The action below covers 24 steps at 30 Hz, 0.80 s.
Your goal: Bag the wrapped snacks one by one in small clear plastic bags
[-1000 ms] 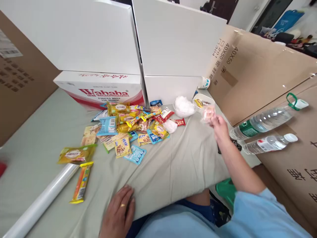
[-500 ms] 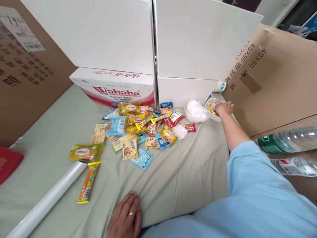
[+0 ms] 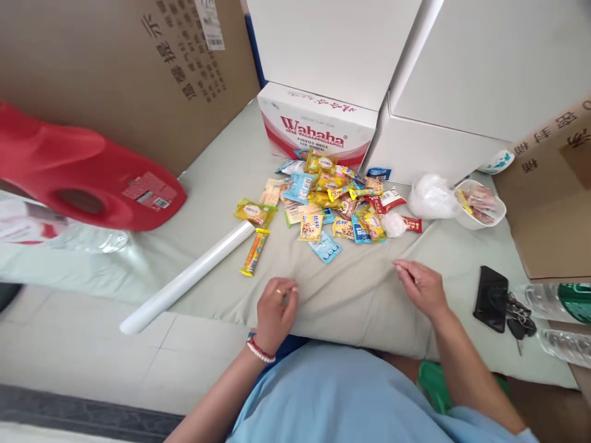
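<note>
My left hand (image 3: 276,311), with a ring and beaded bracelets at the wrist, is held at the near side of the sheet. Its fingers are curled in and nothing shows in them. Farther right, my right hand (image 3: 421,288) has its fingers pressed together, also with nothing visible in them. Beyond both hands lies a pile of wrapped snacks (image 3: 310,226). Near my left hand is an orange-and-yellow snack bar (image 3: 254,253), beside a yellow snack packet (image 3: 255,213) and a plastic-film roll (image 3: 189,280). A white bowl (image 3: 484,223) at the right contains small packets.
A Wahaba-style water carton (image 3: 318,126) and white boxes (image 3: 443,151) stand behind the snacks. Crumpled white plastic (image 3: 433,197) sits beside the bowl. A red jug (image 3: 87,166) lies left. A phone (image 3: 491,298), keys (image 3: 521,315) and plastic bottles (image 3: 545,301) are at the right.
My right hand has left the bowl and come back toward me with fingers together. My left hand has lifted from lying flat and curled its fingers. The view has swung left.
</note>
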Tool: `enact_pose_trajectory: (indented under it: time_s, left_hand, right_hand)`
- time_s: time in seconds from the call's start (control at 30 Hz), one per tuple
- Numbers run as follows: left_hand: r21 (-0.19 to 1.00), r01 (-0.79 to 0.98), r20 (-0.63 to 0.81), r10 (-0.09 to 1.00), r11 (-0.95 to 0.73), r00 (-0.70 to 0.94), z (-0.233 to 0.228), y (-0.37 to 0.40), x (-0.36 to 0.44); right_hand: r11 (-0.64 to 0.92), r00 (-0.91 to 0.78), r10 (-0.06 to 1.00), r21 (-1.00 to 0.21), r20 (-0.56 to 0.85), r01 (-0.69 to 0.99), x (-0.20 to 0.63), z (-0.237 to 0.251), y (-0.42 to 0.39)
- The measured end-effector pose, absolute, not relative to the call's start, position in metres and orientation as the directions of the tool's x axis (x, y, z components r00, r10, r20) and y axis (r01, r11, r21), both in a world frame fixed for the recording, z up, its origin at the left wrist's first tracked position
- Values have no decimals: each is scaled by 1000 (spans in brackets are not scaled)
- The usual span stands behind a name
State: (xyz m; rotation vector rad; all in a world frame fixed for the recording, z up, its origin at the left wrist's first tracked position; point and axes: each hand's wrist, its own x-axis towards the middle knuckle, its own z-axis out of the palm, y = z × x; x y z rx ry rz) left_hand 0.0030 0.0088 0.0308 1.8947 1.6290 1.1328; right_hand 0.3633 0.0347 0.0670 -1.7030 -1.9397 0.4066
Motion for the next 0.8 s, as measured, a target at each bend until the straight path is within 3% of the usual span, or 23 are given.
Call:
enact_pose_trajectory:
  time_s: [0.13,0.2,0.33,0.47,0.57,0.7,0.8]
  left_hand:
    - [790,581,238,971,-193,-1,39,27,5]
    - [807,546,217,972,-228,85,36,27,12]
    - [784,527,194,936,-328,294,16,10,28]
    - [772,502,245,911,-390,331,0,-7,30]
    - [864,421,200,955,-277,219,0,-15,22]
    - [957,283,43,994,-70,99,12,-20,20]
    - [991,95,-105,985,92,135,23,-17,39]
  right_hand:
    - [-125,344,917,-672,203,730,358,38,8]
    - [-165,451,851,-681,267,713,365,35,19]
    - [-53,384,819,-610,426,790,376,36,72]
    - [-68,332,867,-571,372,818,375,32,131]
    - [-68,295,900,-564,322,823,371,33,145]
    - [44,351,821,-663,450,748,350,37,95]
    - [209,190,873,-697,449,686,315,35,32]
